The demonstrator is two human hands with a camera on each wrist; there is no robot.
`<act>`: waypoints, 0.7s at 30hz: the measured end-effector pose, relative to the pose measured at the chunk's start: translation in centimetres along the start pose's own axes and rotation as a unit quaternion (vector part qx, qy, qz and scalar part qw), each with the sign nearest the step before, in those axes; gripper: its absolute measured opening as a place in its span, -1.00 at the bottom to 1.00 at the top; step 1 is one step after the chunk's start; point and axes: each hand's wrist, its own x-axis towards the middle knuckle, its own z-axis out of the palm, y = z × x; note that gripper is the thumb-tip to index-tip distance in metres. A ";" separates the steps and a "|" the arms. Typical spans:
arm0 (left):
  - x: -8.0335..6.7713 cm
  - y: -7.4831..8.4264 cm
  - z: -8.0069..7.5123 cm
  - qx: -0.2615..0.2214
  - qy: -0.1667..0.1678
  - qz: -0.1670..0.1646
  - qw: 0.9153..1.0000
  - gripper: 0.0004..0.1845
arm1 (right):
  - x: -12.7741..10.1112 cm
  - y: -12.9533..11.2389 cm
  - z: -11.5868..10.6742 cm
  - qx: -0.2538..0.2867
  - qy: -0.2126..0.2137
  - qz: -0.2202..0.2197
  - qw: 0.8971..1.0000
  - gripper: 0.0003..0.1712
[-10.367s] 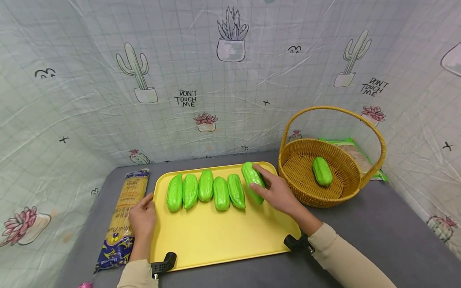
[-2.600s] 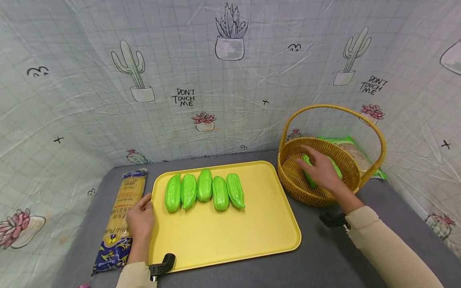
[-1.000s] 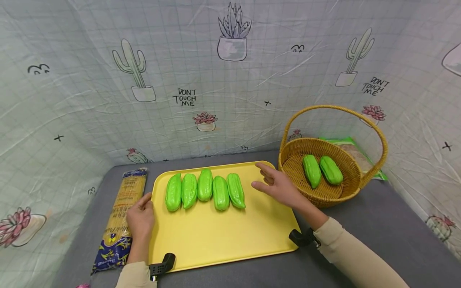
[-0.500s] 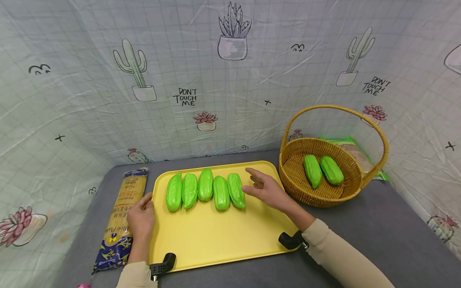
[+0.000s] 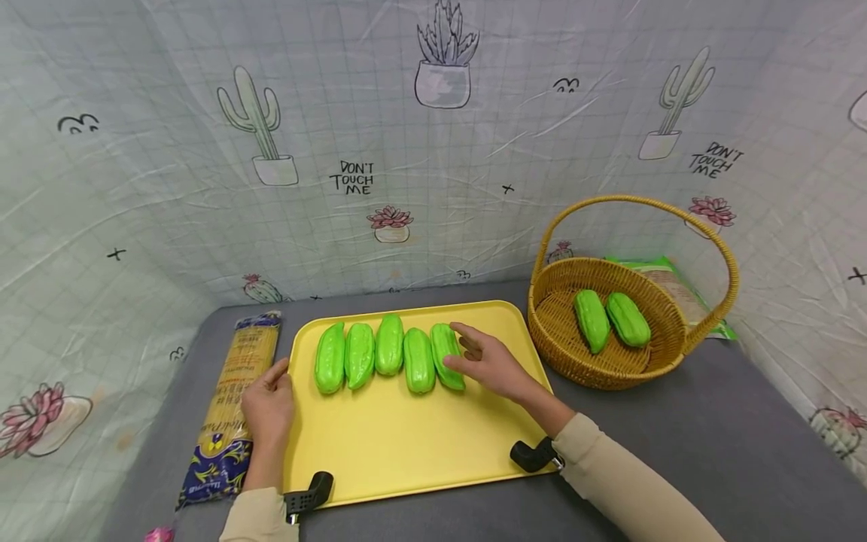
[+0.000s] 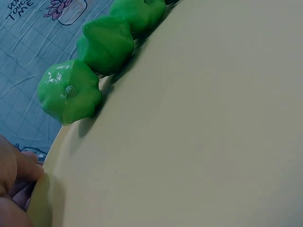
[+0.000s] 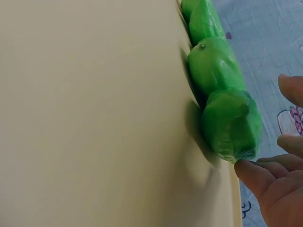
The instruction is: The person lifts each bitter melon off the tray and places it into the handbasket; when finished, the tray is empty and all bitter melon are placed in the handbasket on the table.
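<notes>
Several bright green ridged gourds [image 5: 389, 345] lie side by side along the back of a yellow tray [image 5: 400, 444]. At the right end of the row is a gourd [image 5: 442, 354] with my right hand [image 5: 491, 366] beside it, thumb and fingers spread. In the right wrist view the thumb tip [image 7: 248, 172] is at this gourd's end, and the other fingers stand apart from it. My left hand [image 5: 269, 404] holds the tray's left rim; in the left wrist view a fingertip [image 6: 34, 171] touches that edge. The left hand's underside is hidden.
A wicker basket [image 5: 576, 357] with a tall handle stands right of the tray, two gourds [image 5: 628, 320] inside. Behind it lies a green-edged bag [image 5: 667, 282]. A spaghetti packet [image 5: 233, 406] lies left of the tray. A patterned cloth [image 5: 433, 211] hangs behind the table.
Earlier my right hand carried a gourd from the tray to the basket and let it go there. Since then it has come back left to the row's right end. My left hand stays put.
</notes>
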 end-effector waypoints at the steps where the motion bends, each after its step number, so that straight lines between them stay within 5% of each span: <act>1: 0.0 0.0 0.0 -0.001 -0.001 0.000 1.000 -0.61 | 0.1 0.0 0.1 0.000 0.000 -0.001 1.000 -0.12; 21: 0.0 0.1 -0.1 -0.005 -0.008 -0.012 1.000 -0.61 | 1.1 1.1 1.1 0.011 0.012 0.012 1.000 -0.11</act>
